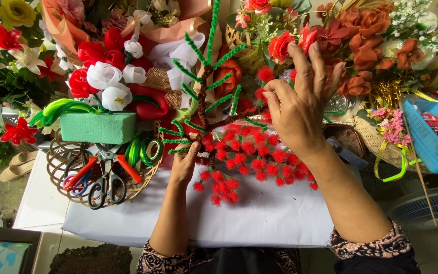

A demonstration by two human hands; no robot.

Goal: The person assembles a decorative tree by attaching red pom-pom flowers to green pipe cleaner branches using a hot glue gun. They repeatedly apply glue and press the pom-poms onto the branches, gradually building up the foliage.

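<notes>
The left hand [184,161] pinches the brown fuzzy wire stem of a little tree [210,109] with green branches. The right hand [296,106] pinches a small red fluffy pom-pom [262,94], other fingers spread. More red pom-poms [244,155] lie on the white table [259,213]. Nearby, a green foam block [98,128] sits in a wire basket [57,170].

Green foam block [98,127] and scissors [105,183] kept in wicker basket [143,181]; blue plastic basket [428,144] placed at right; fan [427,207] seen below.
</notes>
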